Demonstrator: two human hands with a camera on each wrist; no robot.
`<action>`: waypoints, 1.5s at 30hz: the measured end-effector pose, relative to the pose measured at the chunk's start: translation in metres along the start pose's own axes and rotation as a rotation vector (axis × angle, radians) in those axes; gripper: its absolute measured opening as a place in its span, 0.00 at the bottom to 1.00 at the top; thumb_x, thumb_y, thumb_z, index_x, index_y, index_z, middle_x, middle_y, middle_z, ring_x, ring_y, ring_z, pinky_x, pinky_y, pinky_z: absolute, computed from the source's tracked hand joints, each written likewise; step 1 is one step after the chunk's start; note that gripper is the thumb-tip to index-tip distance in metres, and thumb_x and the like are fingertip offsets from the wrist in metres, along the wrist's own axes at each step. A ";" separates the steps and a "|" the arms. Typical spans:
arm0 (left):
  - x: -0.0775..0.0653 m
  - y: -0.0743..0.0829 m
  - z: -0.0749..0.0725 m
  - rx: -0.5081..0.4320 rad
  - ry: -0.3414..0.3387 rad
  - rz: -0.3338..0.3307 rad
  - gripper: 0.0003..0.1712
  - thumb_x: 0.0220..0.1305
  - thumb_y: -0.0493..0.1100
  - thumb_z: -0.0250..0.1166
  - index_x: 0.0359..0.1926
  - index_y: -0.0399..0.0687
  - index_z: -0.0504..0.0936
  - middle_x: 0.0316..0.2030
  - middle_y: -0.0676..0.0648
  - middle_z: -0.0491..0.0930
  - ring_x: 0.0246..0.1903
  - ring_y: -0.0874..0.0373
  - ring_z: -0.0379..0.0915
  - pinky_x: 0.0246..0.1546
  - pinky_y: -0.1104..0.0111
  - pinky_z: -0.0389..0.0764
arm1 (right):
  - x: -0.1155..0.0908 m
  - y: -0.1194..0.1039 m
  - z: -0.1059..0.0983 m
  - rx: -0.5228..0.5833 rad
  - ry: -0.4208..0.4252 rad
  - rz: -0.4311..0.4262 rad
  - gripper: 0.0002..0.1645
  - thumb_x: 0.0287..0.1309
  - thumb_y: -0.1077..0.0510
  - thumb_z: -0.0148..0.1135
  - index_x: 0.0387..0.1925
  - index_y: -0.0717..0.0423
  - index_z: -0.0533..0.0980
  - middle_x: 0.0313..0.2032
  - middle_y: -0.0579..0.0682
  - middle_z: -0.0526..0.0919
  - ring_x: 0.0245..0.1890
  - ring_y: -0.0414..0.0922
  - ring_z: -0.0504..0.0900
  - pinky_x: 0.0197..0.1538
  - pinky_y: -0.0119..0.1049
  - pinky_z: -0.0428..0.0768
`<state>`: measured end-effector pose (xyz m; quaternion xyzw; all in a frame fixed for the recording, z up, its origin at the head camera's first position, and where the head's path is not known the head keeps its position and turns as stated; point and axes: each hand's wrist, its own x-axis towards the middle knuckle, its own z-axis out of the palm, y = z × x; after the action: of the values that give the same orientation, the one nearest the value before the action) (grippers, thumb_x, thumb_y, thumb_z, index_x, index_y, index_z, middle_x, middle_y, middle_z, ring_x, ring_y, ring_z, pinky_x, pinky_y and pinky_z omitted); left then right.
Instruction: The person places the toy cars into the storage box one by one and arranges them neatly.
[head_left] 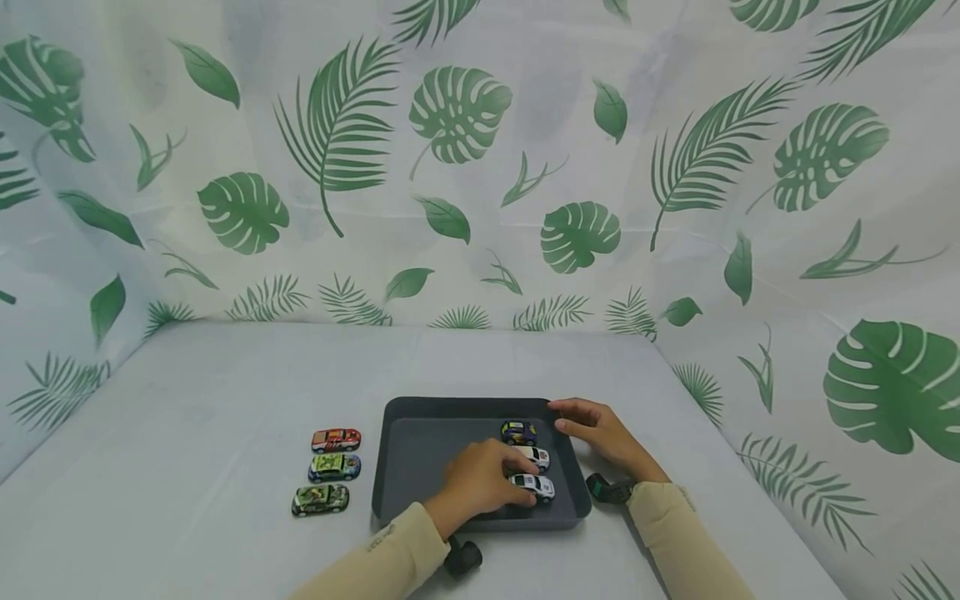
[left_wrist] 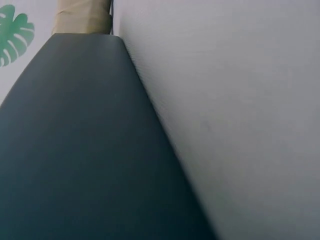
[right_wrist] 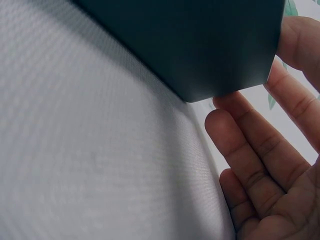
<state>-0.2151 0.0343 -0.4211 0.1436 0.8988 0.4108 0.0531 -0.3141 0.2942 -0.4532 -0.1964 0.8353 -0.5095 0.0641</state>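
Observation:
My left hand [head_left: 480,482] reaches over the dark grey tray [head_left: 431,406], with thumb and fingers around a white toy car [head_left: 538,488] at the tray's near right. Beyond that car, inside the tray, are another white toy car [head_left: 537,456], partly behind the fingers, and a dark blue and yellow toy car [head_left: 518,432]. At the far right corner, my right hand [head_left: 606,433] holds the tray's rim between thumb and fingers. The right wrist view shows its fingers [right_wrist: 247,145] against the tray's outer wall [right_wrist: 200,50]. The left wrist view has only the tray's side [left_wrist: 95,135], no hand.
Left of the tray, a red toy car [head_left: 336,440], a yellow-green toy car [head_left: 334,467] and a green camouflage toy car [head_left: 320,499] stand in a column on the white table [head_left: 217,400]. A leaf-patterned curtain [head_left: 375,250] encloses the back and sides.

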 end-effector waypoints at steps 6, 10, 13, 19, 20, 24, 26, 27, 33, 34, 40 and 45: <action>0.002 0.002 0.006 0.092 0.031 -0.010 0.17 0.48 0.47 0.90 0.41 0.65 0.96 0.44 0.59 0.92 0.48 0.51 0.85 0.47 0.42 0.78 | 0.000 -0.001 0.000 -0.014 0.007 0.008 0.26 0.76 0.57 0.67 0.67 0.66 0.79 0.63 0.63 0.84 0.61 0.52 0.84 0.70 0.59 0.74; 0.003 0.001 0.008 0.141 0.051 0.000 0.17 0.48 0.47 0.90 0.40 0.66 0.95 0.42 0.61 0.92 0.47 0.54 0.85 0.45 0.46 0.80 | 0.001 -0.001 0.000 -0.008 0.007 0.010 0.26 0.76 0.57 0.67 0.67 0.66 0.78 0.63 0.63 0.84 0.62 0.54 0.83 0.71 0.61 0.73; 0.003 0.001 0.009 0.156 0.060 0.007 0.17 0.48 0.47 0.90 0.40 0.66 0.95 0.41 0.62 0.92 0.46 0.55 0.86 0.45 0.48 0.80 | 0.001 -0.001 0.001 -0.001 0.007 0.012 0.26 0.76 0.58 0.67 0.67 0.67 0.78 0.64 0.64 0.83 0.64 0.56 0.82 0.72 0.63 0.72; 0.001 0.004 0.009 0.156 0.064 0.014 0.17 0.49 0.47 0.89 0.41 0.65 0.95 0.41 0.63 0.92 0.47 0.55 0.86 0.45 0.49 0.79 | 0.001 -0.002 0.002 -0.008 0.016 0.019 0.25 0.76 0.58 0.66 0.67 0.67 0.78 0.64 0.64 0.83 0.63 0.56 0.82 0.72 0.64 0.71; 0.001 0.004 0.008 0.155 0.066 0.014 0.18 0.49 0.47 0.89 0.41 0.65 0.95 0.41 0.63 0.92 0.47 0.55 0.86 0.45 0.49 0.79 | 0.001 -0.002 0.002 -0.010 0.017 0.021 0.25 0.76 0.58 0.66 0.67 0.66 0.79 0.64 0.64 0.83 0.63 0.55 0.83 0.72 0.64 0.72; -0.001 0.004 0.007 0.140 0.071 0.015 0.18 0.49 0.46 0.89 0.42 0.65 0.95 0.42 0.63 0.92 0.47 0.55 0.85 0.45 0.49 0.79 | 0.002 -0.002 0.002 -0.016 0.017 0.030 0.25 0.76 0.57 0.67 0.67 0.66 0.79 0.63 0.63 0.84 0.62 0.53 0.83 0.71 0.63 0.72; -0.002 0.005 0.005 0.122 0.070 0.016 0.19 0.50 0.46 0.89 0.43 0.65 0.95 0.40 0.62 0.91 0.45 0.57 0.85 0.45 0.49 0.78 | 0.002 -0.001 0.002 -0.019 0.017 0.032 0.25 0.76 0.57 0.67 0.67 0.66 0.79 0.64 0.63 0.84 0.62 0.53 0.83 0.71 0.63 0.73; -0.002 0.006 0.004 0.110 0.069 0.017 0.19 0.50 0.46 0.88 0.44 0.64 0.95 0.39 0.62 0.91 0.42 0.58 0.84 0.44 0.50 0.78 | 0.002 -0.001 0.001 -0.021 0.017 0.032 0.25 0.76 0.57 0.67 0.67 0.66 0.79 0.64 0.63 0.84 0.62 0.53 0.83 0.71 0.63 0.73; -0.008 0.009 -0.010 0.032 0.027 0.042 0.22 0.55 0.46 0.86 0.51 0.61 0.94 0.42 0.61 0.91 0.38 0.63 0.80 0.44 0.49 0.77 | 0.002 0.002 0.001 -0.010 0.004 0.012 0.25 0.76 0.57 0.67 0.67 0.67 0.79 0.64 0.64 0.83 0.62 0.53 0.83 0.70 0.62 0.73; -0.009 0.009 -0.013 0.018 0.014 0.053 0.22 0.56 0.47 0.85 0.52 0.60 0.93 0.44 0.61 0.91 0.41 0.61 0.81 0.45 0.47 0.77 | 0.001 0.002 0.001 -0.008 0.003 0.010 0.25 0.76 0.57 0.67 0.67 0.67 0.79 0.64 0.64 0.83 0.62 0.54 0.83 0.70 0.62 0.73; -0.015 0.001 -0.034 -0.070 -0.104 0.148 0.22 0.62 0.47 0.81 0.58 0.56 0.91 0.52 0.55 0.90 0.56 0.51 0.84 0.56 0.41 0.81 | 0.001 0.004 0.001 -0.011 0.004 0.000 0.25 0.76 0.57 0.67 0.67 0.66 0.79 0.64 0.64 0.83 0.63 0.56 0.83 0.71 0.66 0.72; -0.021 -0.008 -0.052 -0.115 -0.166 0.269 0.25 0.68 0.46 0.77 0.65 0.52 0.87 0.58 0.49 0.88 0.59 0.47 0.82 0.61 0.45 0.80 | 0.002 0.005 0.001 -0.012 0.001 -0.015 0.25 0.76 0.58 0.67 0.67 0.66 0.79 0.64 0.64 0.83 0.63 0.56 0.83 0.71 0.63 0.73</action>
<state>-0.2080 -0.0144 -0.3936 0.2929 0.8390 0.4516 0.0797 -0.3174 0.2947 -0.4578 -0.2026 0.8370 -0.5049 0.0586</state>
